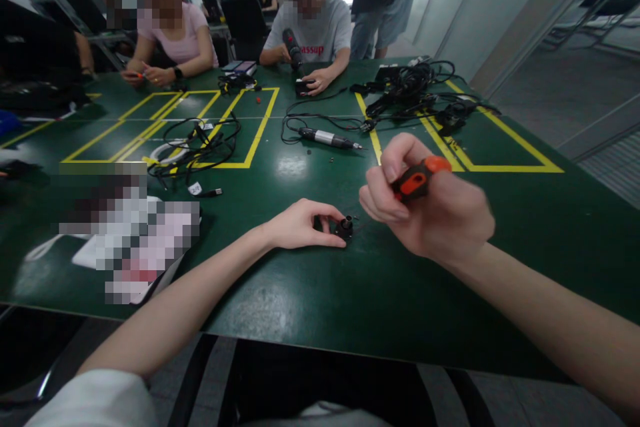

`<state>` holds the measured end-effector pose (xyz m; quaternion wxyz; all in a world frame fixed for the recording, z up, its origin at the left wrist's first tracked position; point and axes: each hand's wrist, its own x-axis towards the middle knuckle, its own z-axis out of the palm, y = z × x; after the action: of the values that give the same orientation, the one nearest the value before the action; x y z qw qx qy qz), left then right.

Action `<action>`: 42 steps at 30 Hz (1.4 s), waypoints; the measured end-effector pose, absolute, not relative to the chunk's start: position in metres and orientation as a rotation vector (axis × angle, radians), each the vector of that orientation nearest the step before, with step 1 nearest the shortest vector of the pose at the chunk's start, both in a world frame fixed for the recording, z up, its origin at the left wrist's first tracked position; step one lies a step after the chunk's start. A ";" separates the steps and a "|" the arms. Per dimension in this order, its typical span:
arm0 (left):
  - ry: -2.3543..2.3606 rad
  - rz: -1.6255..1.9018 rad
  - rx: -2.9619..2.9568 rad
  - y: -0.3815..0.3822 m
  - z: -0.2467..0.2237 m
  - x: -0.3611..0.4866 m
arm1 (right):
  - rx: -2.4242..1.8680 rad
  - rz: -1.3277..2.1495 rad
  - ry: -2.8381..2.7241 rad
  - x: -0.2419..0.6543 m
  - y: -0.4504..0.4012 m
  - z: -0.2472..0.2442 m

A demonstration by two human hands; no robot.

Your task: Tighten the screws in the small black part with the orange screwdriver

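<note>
the left hand (300, 225) rests low over the dark green tabletop (270, 293), thumb on the near side and fingertips on the far side of a small black rounded part with a short dark cylindrical stub (344, 229), pinching it where it sits on the surface. the stub rises from the part, its axis looking close to upright. the right hand (425, 207) is raised above the table, its fingers wrapped around a stubby orange-and-black screwdriver-like handle (419, 180); a shaft cannot be made out clearly

the spatial relation that counts is between handle and part: the part lies to the left of the right hand and a little nearer the person, well below the handle, and the two are apart. the handle's long axis slants from its orange end at upper right down toward the left, roughly to the part's side. the left hand is the nearer one, already touching the part

beyond both hands, a slim silver-and-black pen-shaped tool (327, 139) lies on its side, its narrow tip to the right. past it, a co-worker steadies a black block (304, 86) under a dark handheld tool (293, 50)
</note>
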<state>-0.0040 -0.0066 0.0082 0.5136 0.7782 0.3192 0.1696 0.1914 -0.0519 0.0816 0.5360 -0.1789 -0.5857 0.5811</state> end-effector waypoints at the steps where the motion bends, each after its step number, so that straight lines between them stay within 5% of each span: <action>1: 0.766 0.406 1.873 -0.007 0.009 -0.004 | -0.439 1.362 -1.398 0.190 -0.053 0.080; 13: 0.749 0.421 1.869 -0.005 0.005 -0.004 | -0.890 0.740 -1.981 0.211 -0.040 0.096; 21: 0.764 0.409 1.877 -0.005 0.005 -0.006 | -0.994 0.989 -2.192 0.218 -0.041 0.103; 42: 0.749 0.435 1.898 -0.006 0.001 -0.005 | -1.162 0.864 -2.258 0.218 -0.041 0.103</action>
<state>-0.0054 -0.0061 0.0012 0.5033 0.7861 0.3102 0.1802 0.2177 -0.0410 0.1029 0.2277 -0.4220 -0.8196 0.3138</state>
